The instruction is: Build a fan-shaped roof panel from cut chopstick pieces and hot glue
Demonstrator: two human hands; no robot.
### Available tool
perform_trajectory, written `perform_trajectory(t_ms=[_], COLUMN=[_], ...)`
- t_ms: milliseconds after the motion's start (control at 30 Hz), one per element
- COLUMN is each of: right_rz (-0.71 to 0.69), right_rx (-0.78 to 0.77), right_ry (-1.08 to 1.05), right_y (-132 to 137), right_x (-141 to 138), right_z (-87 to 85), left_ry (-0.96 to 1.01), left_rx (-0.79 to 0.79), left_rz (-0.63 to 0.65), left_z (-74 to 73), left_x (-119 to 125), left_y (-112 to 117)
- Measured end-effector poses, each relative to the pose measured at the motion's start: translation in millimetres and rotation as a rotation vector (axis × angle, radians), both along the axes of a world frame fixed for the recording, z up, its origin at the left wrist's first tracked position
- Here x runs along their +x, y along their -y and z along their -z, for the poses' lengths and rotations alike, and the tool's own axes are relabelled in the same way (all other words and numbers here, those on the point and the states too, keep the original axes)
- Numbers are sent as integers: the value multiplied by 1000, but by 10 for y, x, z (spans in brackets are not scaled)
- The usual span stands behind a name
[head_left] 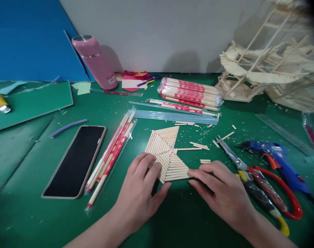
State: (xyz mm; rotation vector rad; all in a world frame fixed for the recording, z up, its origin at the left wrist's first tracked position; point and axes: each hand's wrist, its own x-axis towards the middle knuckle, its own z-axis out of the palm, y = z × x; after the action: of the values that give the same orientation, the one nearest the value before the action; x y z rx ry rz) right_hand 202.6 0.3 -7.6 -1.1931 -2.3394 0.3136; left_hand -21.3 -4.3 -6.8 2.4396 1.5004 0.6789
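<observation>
A flat panel of glued wooden sticks (165, 148) lies on the green mat (43, 179), its sticks set in angled sections. My left hand (140, 191) rests on the panel's near left corner, fingers spread flat and pressing on the sticks. My right hand (221, 189) lies at the panel's near right edge, fingers stretched out and touching the lowest sticks. Neither hand holds anything. Several short cut stick pieces (199, 146) lie just right of the panel.
A phone (75, 162) lies face up at left beside wrapped chopsticks (111, 156). Red-handled cutters (262, 179) and a blue glue gun (278, 162) sit at right. Behind are a chopstick bundle (189, 91), a pink bottle (94, 62), and a wooden stick model (270, 69).
</observation>
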Motion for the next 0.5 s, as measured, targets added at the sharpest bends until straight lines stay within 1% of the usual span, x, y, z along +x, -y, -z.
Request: perform_trajectory(t_ms=[100, 267, 500], right_rz=[57, 84, 81], right_rx=[-80, -169, -189], right_ry=[-38, -82, -129], right_y=[28, 46, 47], right_x=[51, 76, 64], right_z=[7, 13, 28], left_ry=[-24, -12, 15], left_rx=[27, 52, 22], left_rz=[-2, -32, 4], left_z=[2, -15, 2], left_x=[0, 22, 46], left_y=[22, 16, 17])
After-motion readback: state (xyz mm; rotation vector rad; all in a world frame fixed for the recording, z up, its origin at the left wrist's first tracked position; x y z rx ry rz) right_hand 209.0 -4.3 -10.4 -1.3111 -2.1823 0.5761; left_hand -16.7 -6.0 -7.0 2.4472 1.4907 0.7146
